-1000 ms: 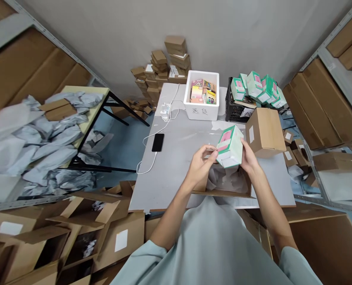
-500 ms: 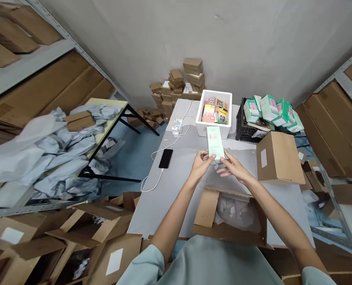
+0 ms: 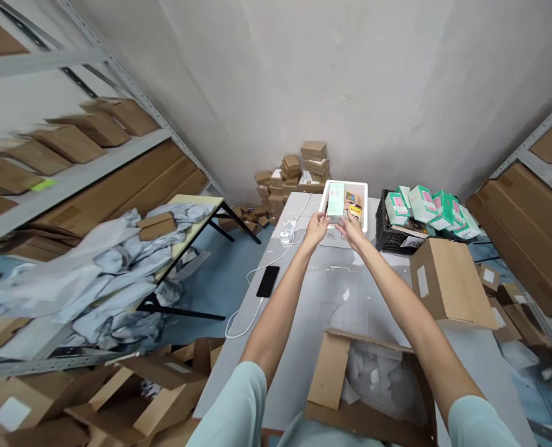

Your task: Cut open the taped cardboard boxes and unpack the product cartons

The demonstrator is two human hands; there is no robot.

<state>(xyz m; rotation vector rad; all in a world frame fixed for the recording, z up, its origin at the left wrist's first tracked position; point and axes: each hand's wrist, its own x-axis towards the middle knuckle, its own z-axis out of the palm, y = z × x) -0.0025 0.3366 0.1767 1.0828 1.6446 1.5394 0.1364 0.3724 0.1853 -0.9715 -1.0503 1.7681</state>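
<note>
A slim pale-green box (image 3: 336, 200) with pink print is held between my two hands, over the left part of a white foam box (image 3: 364, 211). My left hand (image 3: 318, 227) grips its lower left corner. At the lower right corner, my right hand (image 3: 351, 231) closes on it with thumb and fingers. Several small colourful boxes (image 3: 354, 213) lie inside the foam box, partly hidden behind the green one. Below my forearms an open cardboard box (image 3: 328, 380) holds crumpled translucent wrapping (image 3: 375, 379).
A black crate (image 3: 387, 233) of green-and-white cartons (image 3: 425, 203) stands to the right, with a closed cardboard box (image 3: 457, 282) in front. A phone (image 3: 267, 281) on a white cable lies left. Wrapped parcels (image 3: 117, 261) cover a side table; open cartons (image 3: 159, 397) crowd the lower left.
Both hands have moved forward with the green box, from in front of the foam box to over it. The camera view has tilted up.
</note>
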